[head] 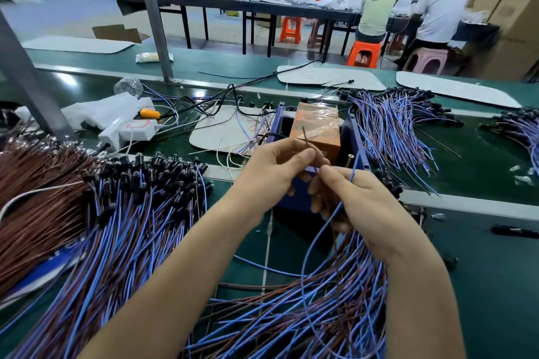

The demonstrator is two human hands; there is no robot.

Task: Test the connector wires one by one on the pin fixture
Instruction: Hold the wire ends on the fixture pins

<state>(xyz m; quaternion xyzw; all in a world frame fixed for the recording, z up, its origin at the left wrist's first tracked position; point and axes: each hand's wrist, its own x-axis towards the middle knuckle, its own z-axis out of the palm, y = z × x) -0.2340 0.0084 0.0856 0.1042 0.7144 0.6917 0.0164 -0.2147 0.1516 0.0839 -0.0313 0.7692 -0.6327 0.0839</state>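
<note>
Connector wire (352,172) is pinched in the fingertips of left hand (274,172) and right hand (358,207).

A white power strip (132,130) lies on the green bench (481,271) near a grey post (154,17); beyond, two people (440,9) sit on plastic stools (364,52) beside stacked cardboard boxes (513,9)

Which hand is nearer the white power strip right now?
Left. The left hand is right of the white power strip and closer to the camera; the right hand is farther right, beyond the left hand.
</note>
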